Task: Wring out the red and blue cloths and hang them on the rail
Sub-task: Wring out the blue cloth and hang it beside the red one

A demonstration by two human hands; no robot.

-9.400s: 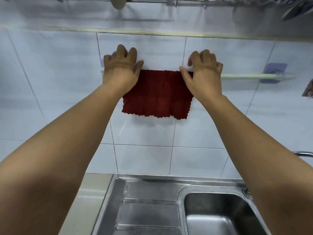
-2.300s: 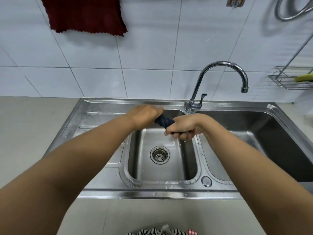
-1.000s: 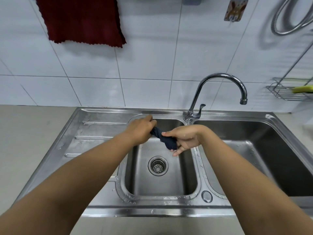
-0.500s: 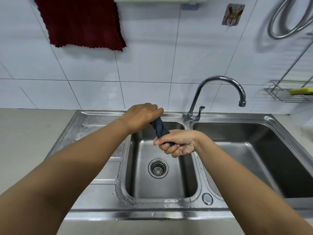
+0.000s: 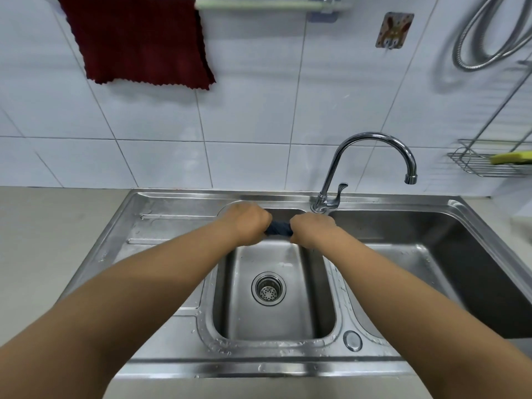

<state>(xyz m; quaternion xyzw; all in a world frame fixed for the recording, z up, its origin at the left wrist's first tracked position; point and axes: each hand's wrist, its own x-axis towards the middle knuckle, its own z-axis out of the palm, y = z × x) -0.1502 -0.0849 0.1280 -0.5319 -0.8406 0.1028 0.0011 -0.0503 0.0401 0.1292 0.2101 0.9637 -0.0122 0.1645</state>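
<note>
The red cloth [image 5: 141,38] hangs flat over the left part of the pale green rail [image 5: 259,5] on the tiled wall. The blue cloth [image 5: 277,228] is twisted into a tight dark roll above the small middle basin of the steel sink [image 5: 288,367]. My left hand [image 5: 247,223] is shut on its left end and my right hand [image 5: 312,230] is shut on its right end. Only a short piece of the cloth shows between the two fists; the rest is hidden inside them.
The chrome tap [image 5: 371,162] arches to the right of my hands, over the large right basin [image 5: 460,254]. A drain strainer [image 5: 268,288] lies below. A wire rack with a yellow sponge [image 5: 509,158], a metal hose [image 5: 489,33] and a sticker hook [image 5: 394,30] are on the wall.
The cloth roll went from slanted, with my right hand lower, to level between both fists, which are now close together. The view has tilted up and shows more of the rail.
</note>
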